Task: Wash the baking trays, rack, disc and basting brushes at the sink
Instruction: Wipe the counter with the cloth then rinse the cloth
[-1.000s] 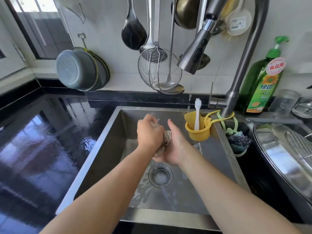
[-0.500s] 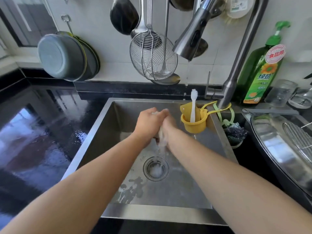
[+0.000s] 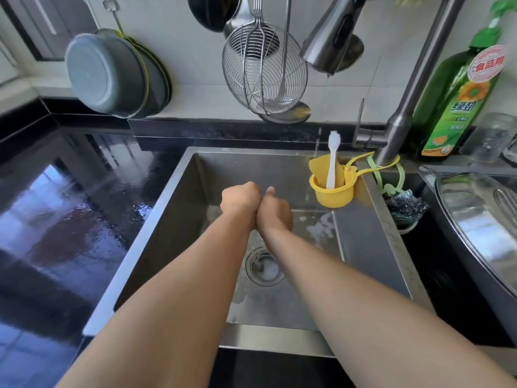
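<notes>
Head view: yellow cup [image 3: 333, 191] holds a white brush [image 3: 333, 161]; both hands' fingers curled, contents hidden.

Whatever the left hand [image 3: 241, 202] and right hand [image 3: 275, 212] press between them is hidden by their curled fingers. Well right of the right hand, the shiny steel tray [image 3: 475, 217] with its wire rack [image 3: 507, 200] is cut off by the picture's edge.

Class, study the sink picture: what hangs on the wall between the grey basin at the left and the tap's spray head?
In the head view, a wire skimmer hangs between the grey basin and the spray head, with a dark ladle and other metal utensils beside it.
</notes>
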Demonstrator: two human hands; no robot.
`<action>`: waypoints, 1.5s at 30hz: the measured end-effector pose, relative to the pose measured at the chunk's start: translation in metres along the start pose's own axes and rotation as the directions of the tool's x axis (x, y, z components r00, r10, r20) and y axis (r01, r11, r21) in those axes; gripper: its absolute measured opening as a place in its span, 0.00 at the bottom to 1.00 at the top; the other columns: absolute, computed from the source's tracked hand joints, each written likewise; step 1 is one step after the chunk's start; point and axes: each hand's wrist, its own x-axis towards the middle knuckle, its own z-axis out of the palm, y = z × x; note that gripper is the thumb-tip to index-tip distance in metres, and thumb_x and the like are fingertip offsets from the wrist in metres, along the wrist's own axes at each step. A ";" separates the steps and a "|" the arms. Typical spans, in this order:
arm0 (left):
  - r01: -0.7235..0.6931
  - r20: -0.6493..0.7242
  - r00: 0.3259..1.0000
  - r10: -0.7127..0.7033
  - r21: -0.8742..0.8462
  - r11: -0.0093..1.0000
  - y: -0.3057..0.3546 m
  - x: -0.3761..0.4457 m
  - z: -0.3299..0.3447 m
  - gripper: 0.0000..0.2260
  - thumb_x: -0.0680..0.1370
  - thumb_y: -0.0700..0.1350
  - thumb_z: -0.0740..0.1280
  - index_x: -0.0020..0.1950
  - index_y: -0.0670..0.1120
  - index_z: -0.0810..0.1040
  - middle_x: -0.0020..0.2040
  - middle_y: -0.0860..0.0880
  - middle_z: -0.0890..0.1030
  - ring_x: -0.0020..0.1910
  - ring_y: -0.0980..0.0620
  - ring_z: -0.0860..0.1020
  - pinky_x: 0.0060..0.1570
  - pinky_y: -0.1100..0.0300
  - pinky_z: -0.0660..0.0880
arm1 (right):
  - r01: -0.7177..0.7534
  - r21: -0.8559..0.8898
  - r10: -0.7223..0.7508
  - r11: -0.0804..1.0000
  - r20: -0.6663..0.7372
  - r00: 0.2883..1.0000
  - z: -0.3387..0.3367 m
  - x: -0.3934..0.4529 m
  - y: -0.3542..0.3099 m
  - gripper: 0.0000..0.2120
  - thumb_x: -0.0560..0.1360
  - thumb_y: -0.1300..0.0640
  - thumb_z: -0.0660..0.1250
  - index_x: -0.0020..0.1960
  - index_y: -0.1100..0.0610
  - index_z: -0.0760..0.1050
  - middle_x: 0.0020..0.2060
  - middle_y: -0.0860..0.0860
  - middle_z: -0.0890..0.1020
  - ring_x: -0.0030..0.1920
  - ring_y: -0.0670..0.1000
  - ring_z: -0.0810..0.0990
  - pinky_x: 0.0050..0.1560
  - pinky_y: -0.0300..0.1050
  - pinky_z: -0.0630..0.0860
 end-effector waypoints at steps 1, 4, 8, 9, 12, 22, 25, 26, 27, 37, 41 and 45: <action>0.024 -0.023 0.999 -0.024 -0.008 1.000 0.000 -0.002 -0.001 0.06 0.69 0.43 0.67 0.41 0.41 0.78 0.51 0.39 0.86 0.54 0.40 0.85 0.55 0.48 0.83 | 0.027 -0.007 -0.027 1.000 -0.008 1.000 0.002 0.001 0.002 0.30 0.84 0.39 0.49 0.61 0.60 0.80 0.60 0.61 0.82 0.60 0.63 0.79 0.56 0.53 0.73; 0.055 -0.027 0.998 -0.057 -0.090 0.994 0.003 -0.011 -0.008 0.04 0.75 0.40 0.66 0.48 0.42 0.79 0.44 0.42 0.83 0.44 0.44 0.83 0.36 0.58 0.76 | 0.140 -0.105 -0.142 0.985 -0.019 0.990 0.003 -0.003 0.003 0.31 0.85 0.40 0.48 0.59 0.61 0.81 0.58 0.62 0.82 0.58 0.64 0.79 0.53 0.53 0.71; -0.004 -0.030 1.000 -0.001 -0.138 0.990 -0.002 -0.007 -0.015 0.12 0.77 0.39 0.66 0.59 0.38 0.80 0.51 0.44 0.83 0.55 0.40 0.83 0.47 0.56 0.78 | 0.171 -0.212 -0.172 0.962 0.011 0.985 -0.001 -0.013 -0.001 0.32 0.85 0.40 0.46 0.60 0.61 0.81 0.59 0.62 0.82 0.59 0.64 0.79 0.53 0.53 0.71; 0.040 -0.016 0.999 -0.044 -0.174 0.984 -0.003 -0.007 -0.015 0.14 0.74 0.41 0.68 0.58 0.37 0.81 0.52 0.45 0.83 0.54 0.40 0.83 0.53 0.54 0.80 | 0.167 -0.243 -0.158 0.956 0.056 0.986 -0.002 -0.013 -0.003 0.32 0.85 0.40 0.46 0.62 0.62 0.80 0.59 0.62 0.82 0.59 0.64 0.80 0.55 0.54 0.74; 0.004 0.059 0.998 -0.004 0.001 1.000 -0.002 -0.014 -0.030 0.10 0.73 0.44 0.72 0.49 0.38 0.85 0.44 0.43 0.87 0.44 0.44 0.86 0.53 0.47 0.84 | 0.075 -0.192 -0.014 0.978 0.304 0.953 -0.019 -0.009 -0.005 0.33 0.83 0.35 0.48 0.60 0.59 0.80 0.52 0.61 0.84 0.49 0.62 0.85 0.49 0.56 0.83; -0.245 0.180 0.962 0.206 0.233 0.941 -0.024 -0.026 -0.075 0.07 0.77 0.47 0.73 0.49 0.45 0.85 0.46 0.41 0.87 0.46 0.41 0.85 0.53 0.45 0.83 | 0.133 -0.307 0.076 0.942 0.584 0.808 -0.087 -0.018 0.029 0.17 0.84 0.48 0.61 0.69 0.54 0.74 0.60 0.53 0.78 0.55 0.54 0.78 0.57 0.51 0.76; -0.141 0.502 0.832 0.236 -0.220 0.965 0.003 -0.037 -0.073 0.17 0.80 0.51 0.71 0.62 0.40 0.81 0.51 0.40 0.85 0.49 0.41 0.84 0.54 0.44 0.82 | -0.007 0.103 -0.063 0.995 0.655 0.753 -0.096 -0.025 0.012 0.23 0.80 0.39 0.64 0.69 0.52 0.74 0.62 0.53 0.80 0.59 0.57 0.81 0.62 0.59 0.78; -0.177 0.573 0.777 0.263 -0.202 0.963 0.008 -0.041 -0.073 0.17 0.81 0.51 0.70 0.64 0.41 0.79 0.51 0.40 0.84 0.48 0.43 0.84 0.51 0.48 0.82 | -0.064 0.186 -0.084 0.980 0.686 0.723 -0.096 -0.027 0.009 0.26 0.78 0.37 0.65 0.69 0.53 0.75 0.63 0.55 0.81 0.61 0.59 0.81 0.62 0.61 0.78; -0.227 0.633 0.732 0.250 -0.118 0.967 0.008 -0.045 -0.070 0.17 0.81 0.49 0.71 0.65 0.41 0.77 0.53 0.39 0.83 0.49 0.44 0.84 0.50 0.49 0.81 | -0.124 0.243 -0.089 0.962 0.710 0.698 -0.096 -0.031 0.007 0.28 0.77 0.37 0.65 0.69 0.54 0.76 0.62 0.57 0.81 0.62 0.60 0.81 0.62 0.61 0.78; -0.255 0.796 0.605 0.015 0.176 0.951 -0.030 -0.070 -0.093 0.33 0.74 0.70 0.70 0.74 0.54 0.74 0.66 0.49 0.83 0.65 0.47 0.81 0.70 0.43 0.73 | 0.137 0.373 -0.222 0.918 0.197 0.955 -0.128 -0.066 -0.026 0.11 0.82 0.47 0.66 0.57 0.54 0.77 0.51 0.56 0.85 0.49 0.57 0.85 0.40 0.56 0.84; -0.492 0.788 0.582 0.199 0.147 0.858 -0.019 -0.100 -0.098 0.50 0.68 0.62 0.81 0.83 0.61 0.55 0.74 0.56 0.74 0.70 0.55 0.76 0.74 0.47 0.70 | 0.375 0.329 -0.432 0.867 0.119 0.894 -0.154 -0.108 -0.057 0.11 0.80 0.49 0.69 0.54 0.57 0.79 0.49 0.55 0.85 0.46 0.52 0.86 0.34 0.48 0.83; -0.734 0.682 0.506 0.528 0.019 0.679 -0.010 -0.157 -0.082 0.35 0.73 0.36 0.75 0.76 0.52 0.66 0.66 0.51 0.78 0.62 0.61 0.77 0.60 0.63 0.76 | 0.512 0.175 -0.531 0.841 0.083 0.843 -0.171 -0.154 -0.090 0.24 0.77 0.36 0.65 0.51 0.58 0.80 0.45 0.56 0.86 0.40 0.55 0.88 0.40 0.54 0.85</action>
